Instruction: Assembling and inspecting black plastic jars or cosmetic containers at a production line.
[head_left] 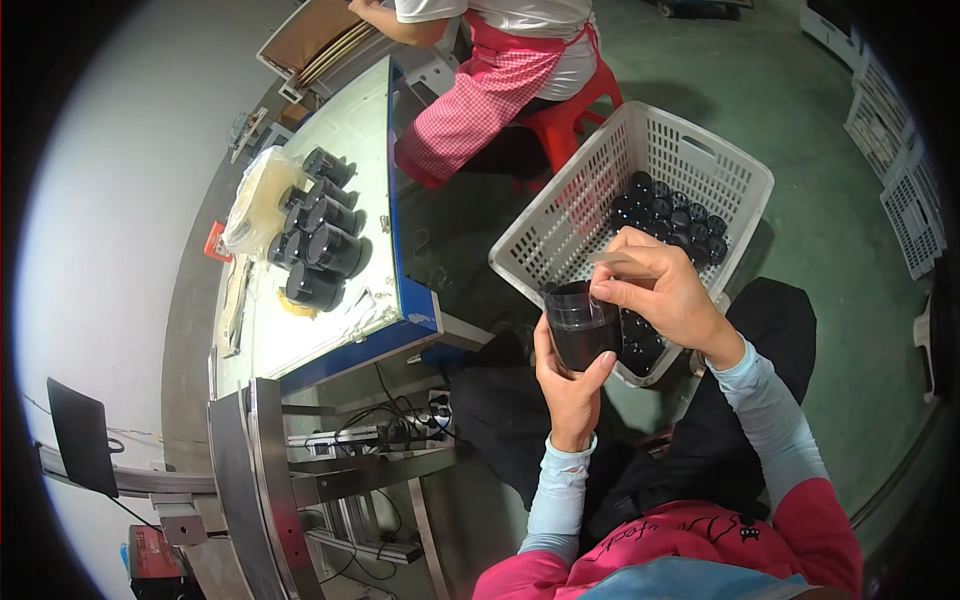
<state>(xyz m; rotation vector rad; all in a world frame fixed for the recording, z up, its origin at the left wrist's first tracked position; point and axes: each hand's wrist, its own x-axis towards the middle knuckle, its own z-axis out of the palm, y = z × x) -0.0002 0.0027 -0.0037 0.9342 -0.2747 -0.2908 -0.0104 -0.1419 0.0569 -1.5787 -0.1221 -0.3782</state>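
Note:
My left hand (570,395) is closed around a dark, glossy cylindrical jar (583,345), held upright over my lap. At the jar's upper edge my right hand (665,295) pinches with thumb and fingers. A thin, pale, flat piece (622,264) shows between those fingers; its kind is not clear. The jar's upper part looks lighter and see-through, like a clear band. Just beyond my hands stands a white perforated plastic crate (545,225), with several black glossy jars (680,220) in rows inside. My right forearm partly covers its near end.
On the left, a white-topped table (365,130) with a blue edge bears several black lidded jars (335,250) and a clear plastic bag (262,200). A metal-framed conveyor (265,480) and cables lie below. Ahead, a co-worker in a red checked apron (490,95) sits on a red stool (560,135).

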